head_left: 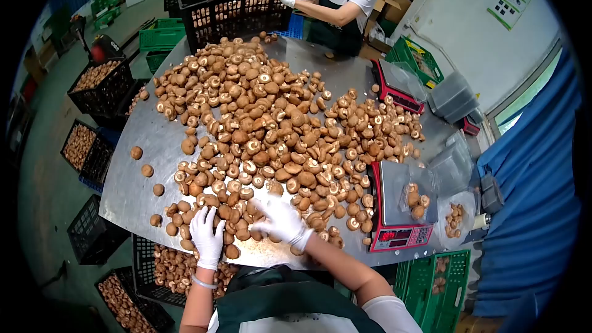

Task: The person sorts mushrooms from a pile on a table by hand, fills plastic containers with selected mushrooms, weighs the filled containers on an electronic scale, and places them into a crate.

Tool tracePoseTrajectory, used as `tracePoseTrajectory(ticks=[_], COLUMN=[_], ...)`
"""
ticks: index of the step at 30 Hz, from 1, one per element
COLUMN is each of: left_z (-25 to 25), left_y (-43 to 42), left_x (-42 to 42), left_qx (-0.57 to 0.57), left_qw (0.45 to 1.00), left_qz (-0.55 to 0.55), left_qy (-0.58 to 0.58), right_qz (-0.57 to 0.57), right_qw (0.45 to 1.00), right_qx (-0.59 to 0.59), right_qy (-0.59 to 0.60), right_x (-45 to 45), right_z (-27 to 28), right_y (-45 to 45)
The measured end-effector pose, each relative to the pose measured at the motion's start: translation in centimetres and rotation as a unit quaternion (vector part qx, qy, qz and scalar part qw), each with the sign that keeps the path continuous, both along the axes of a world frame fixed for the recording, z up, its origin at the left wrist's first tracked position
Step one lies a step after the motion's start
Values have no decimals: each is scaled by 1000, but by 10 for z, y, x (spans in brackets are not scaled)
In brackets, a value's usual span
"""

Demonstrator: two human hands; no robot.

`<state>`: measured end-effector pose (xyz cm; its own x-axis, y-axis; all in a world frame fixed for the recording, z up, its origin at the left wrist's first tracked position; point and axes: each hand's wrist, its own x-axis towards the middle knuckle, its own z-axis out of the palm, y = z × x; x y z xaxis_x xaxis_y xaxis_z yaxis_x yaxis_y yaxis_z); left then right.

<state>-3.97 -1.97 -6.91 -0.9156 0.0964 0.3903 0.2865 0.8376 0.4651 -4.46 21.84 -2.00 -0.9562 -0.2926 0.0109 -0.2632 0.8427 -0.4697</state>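
A large heap of brown shiitake mushrooms spreads over the metal table. At the heap's near edge my left hand, in a white glove, lies over several mushrooms with its fingers stretched out and the thumb apart. My right hand, also gloved, hovers over or touches mushrooms just to the right. Its fingers are spread and smeared by motion, and nothing shows in them. Further right stands a red scale with a clear plastic box on its pan, holding a few mushrooms.
A co-worker across the table has a gloved hand on a black crate of mushrooms. A second scale and clear containers stand at right. Crates line the left floor; a green crate sits below right.
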Motion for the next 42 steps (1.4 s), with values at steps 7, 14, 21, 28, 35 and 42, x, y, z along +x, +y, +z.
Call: tracePoseTrajectory(ticks=[7, 14, 21, 28, 35, 42], left_z=[-6, -1, 19, -15, -10, -11], left_y=[3, 2, -36, -43, -35, -32], left_x=[-4, -1, -42, -65, -64, -64], left_qx=[-7, 34, 57, 3, -24, -51], left_qw=[1000, 999, 993, 981, 984, 983], left_qz=[-5, -15, 104, 167, 161, 162], left_qy=[-28, -28, -24, -95, -66, -63], right_qz=[-108, -69, -152, -395, -383, -385], right_qw=[968, 969, 982, 892, 907, 900], right_qx=[225, 226, -26, -100, -52, -74], right_qy=[33, 66, 107, 196, 170, 192], right_x=[-63, -50, -18, -17, -9, -10], right_z=[-23, -27, 0, -36, -61, -63], right_y=[75, 61, 82, 145, 137, 140])
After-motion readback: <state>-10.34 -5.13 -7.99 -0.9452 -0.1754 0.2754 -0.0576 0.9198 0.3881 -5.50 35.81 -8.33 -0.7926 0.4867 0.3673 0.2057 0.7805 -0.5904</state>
